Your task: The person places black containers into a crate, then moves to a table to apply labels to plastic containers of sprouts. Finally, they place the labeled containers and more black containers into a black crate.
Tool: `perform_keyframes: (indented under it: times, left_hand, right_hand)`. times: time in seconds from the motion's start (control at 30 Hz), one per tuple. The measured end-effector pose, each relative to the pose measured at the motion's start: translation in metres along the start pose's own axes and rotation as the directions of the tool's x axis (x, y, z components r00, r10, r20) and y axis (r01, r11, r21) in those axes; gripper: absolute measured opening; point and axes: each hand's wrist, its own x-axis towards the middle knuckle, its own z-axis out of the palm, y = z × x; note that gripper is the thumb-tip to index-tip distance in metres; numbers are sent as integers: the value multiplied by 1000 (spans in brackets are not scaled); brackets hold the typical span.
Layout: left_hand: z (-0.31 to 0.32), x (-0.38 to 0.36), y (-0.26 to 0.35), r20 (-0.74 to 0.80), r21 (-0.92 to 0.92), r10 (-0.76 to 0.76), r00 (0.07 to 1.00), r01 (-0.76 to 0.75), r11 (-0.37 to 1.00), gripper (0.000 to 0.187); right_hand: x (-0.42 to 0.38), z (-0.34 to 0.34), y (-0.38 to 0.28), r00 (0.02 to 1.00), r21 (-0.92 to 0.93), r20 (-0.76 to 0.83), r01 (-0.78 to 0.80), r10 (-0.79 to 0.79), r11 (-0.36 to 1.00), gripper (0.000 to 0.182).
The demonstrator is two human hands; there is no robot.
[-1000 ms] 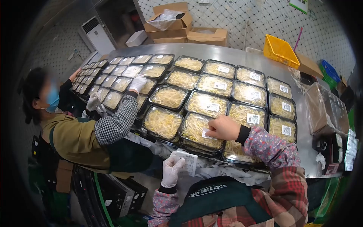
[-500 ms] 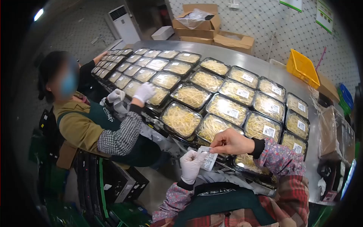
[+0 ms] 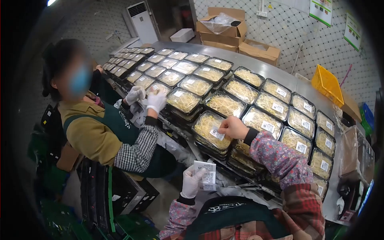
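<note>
My left hand, in a white glove, is closed on a strip of printed labels held up in front of the table's edge. My bare right hand pinches the edge of a white label, which lies over the film of a black tray of bean sprouts at the near edge. That tray tops a stack. Behind it sits a bean sprout tray with no label showing. A labelled tray is to the right of my right hand, partly covered by my sleeve.
A masked co-worker stands at the left, gloved hands over other trays. Rows of stacked trays cover much of the metal table. Cardboard boxes and a yellow crate are at the back. Dark crates stand below left.
My right hand has moved from the label strip up to the near tray, carrying a label. My left hand has shifted slightly left with the strip. The co-worker's hands have drawn closer together.
</note>
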Motion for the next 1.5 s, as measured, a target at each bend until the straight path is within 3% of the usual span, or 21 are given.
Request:
perform_keyframes:
  times: [0.13,0.2,0.27,0.3,0.37,0.4,0.5,0.6,0.67,0.73,0.8,0.9,1.03,1.1,1.17,1.27,1.3,1.33,1.4,1.47,1.5]
  left_hand:
    - [-10,13,16,68,-10,-44,997,45,999,21]
    - [-6,26,10,54,110,178,982,-184,977,22]
    - [-8,35,13,64,138,226,972,-233,963,22]
    - [-11,37,16,69,103,159,985,-166,981,22]
    - [1,39,26,31,42,105,994,-106,993,18]
    - [7,40,32,12,9,78,997,-78,997,16]
    - [-4,47,9,96,101,84,992,-94,991,14]
    - [-1,54,2,89,46,-12,996,8,999,14]
    - [11,57,7,123,42,-67,990,62,997,15]
    - [14,57,11,176,73,-143,974,132,989,16]
    - [4,53,13,249,146,-237,939,205,968,17]
    - [1,51,13,309,115,-238,921,213,970,16]
    - [5,54,14,395,132,-184,900,143,981,17]
    - [10,57,15,428,167,-143,893,78,983,19]
    - [18,58,24,370,118,-119,921,80,990,19]
    - [37,61,28,222,38,-56,974,49,998,19]
    - [41,63,30,163,12,-26,986,25,1000,20]
    - [40,66,28,159,40,14,987,-21,999,19]
    - [34,74,14,144,86,94,985,-108,990,16]
    - [34,85,1,93,97,134,987,-142,985,13]
    - [36,89,-2,76,106,151,986,-159,982,12]
  right_hand:
    - [-4,1,-7,996,-447,-58,31,-63,894,29]
    - [-8,-4,-16,995,-682,-71,-1,-65,731,31]
    - [-14,-17,-26,993,-670,-116,-56,-30,741,34]
    - [-18,-23,-34,991,-664,-131,-77,-15,744,35]
    - [-34,-23,-56,995,-178,16,102,-101,979,35]
    - [-45,-21,-66,984,104,57,162,-169,981,34]
    - [-71,-2,-85,974,342,180,71,-139,937,24]
    - [-69,-6,-83,984,317,179,-45,-13,947,19]
    - [-58,-13,-69,994,303,100,5,-37,953,14]
    - [-30,-35,-44,986,245,-159,94,-56,965,15]
    - [2,-68,-6,952,209,-295,-14,76,978,16]
    - [39,-80,32,955,168,-238,-140,178,976,18]
    - [72,-65,56,975,-110,-216,-69,44,991,16]
    - [72,-59,65,974,-377,-228,-81,-8,923,16]
    - [69,-56,62,968,-604,-219,-38,-119,796,24]
    - [53,-71,33,948,-759,-286,-136,-139,637,32]
    - [49,-76,34,929,-779,-307,-119,-209,616,36]
    - [39,-82,21,934,-747,-313,-130,-173,652,36]
    - [4,-92,-29,986,-263,-161,-70,28,962,43]
    - [-25,-72,-34,982,146,110,135,-152,980,43]
    - [-40,-64,-41,970,206,174,136,-173,969,36]
